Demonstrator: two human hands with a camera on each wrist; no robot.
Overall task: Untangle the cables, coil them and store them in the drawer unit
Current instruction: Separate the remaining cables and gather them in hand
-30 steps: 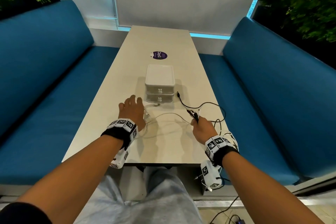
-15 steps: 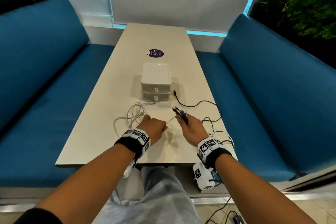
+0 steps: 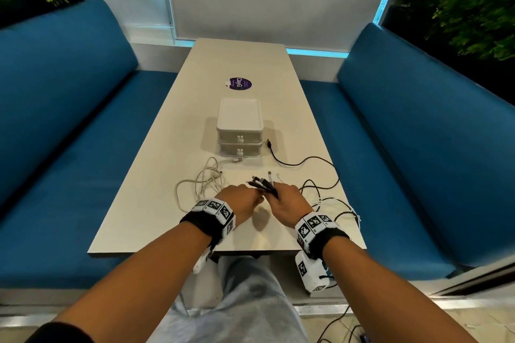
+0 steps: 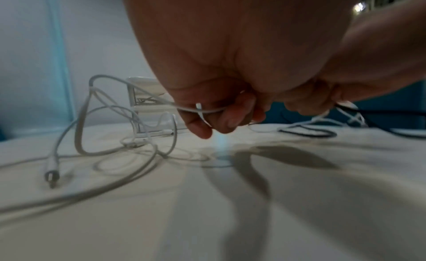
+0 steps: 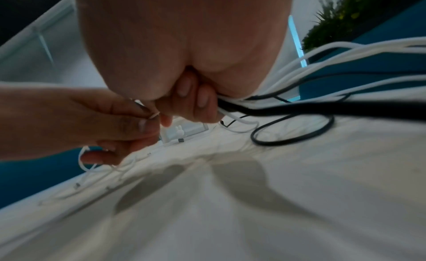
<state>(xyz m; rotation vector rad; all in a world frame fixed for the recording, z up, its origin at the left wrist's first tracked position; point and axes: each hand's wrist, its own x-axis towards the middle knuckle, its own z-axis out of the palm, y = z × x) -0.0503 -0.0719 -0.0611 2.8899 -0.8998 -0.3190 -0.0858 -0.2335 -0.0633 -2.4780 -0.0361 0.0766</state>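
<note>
A white two-drawer unit (image 3: 240, 129) stands mid-table, both drawers closed. My right hand (image 3: 288, 202) grips a bundle of black and white cable ends (image 3: 262, 183) near the table's front; the cables (image 5: 299, 104) trail off to the right. My left hand (image 3: 243, 203) sits close beside it and pinches a thin white cable (image 4: 202, 111) between thumb and fingers. A loose white cable tangle (image 3: 204, 181) lies left of the hands, with a plug (image 4: 52, 175) resting on the table. A black cable (image 3: 295, 163) runs from beside the drawer unit toward the right.
The beige table (image 3: 156, 211) is long and narrow, with blue benches (image 3: 69, 131) on both sides. A purple sticker (image 3: 238, 83) lies beyond the drawer unit. White and black loops (image 3: 337, 205) hang at the table's right front edge. Plants stand in both back corners.
My left hand left the white tangle, curled and moved right to meet my right hand. My right hand drew back slightly with more cable ends gathered in it.
</note>
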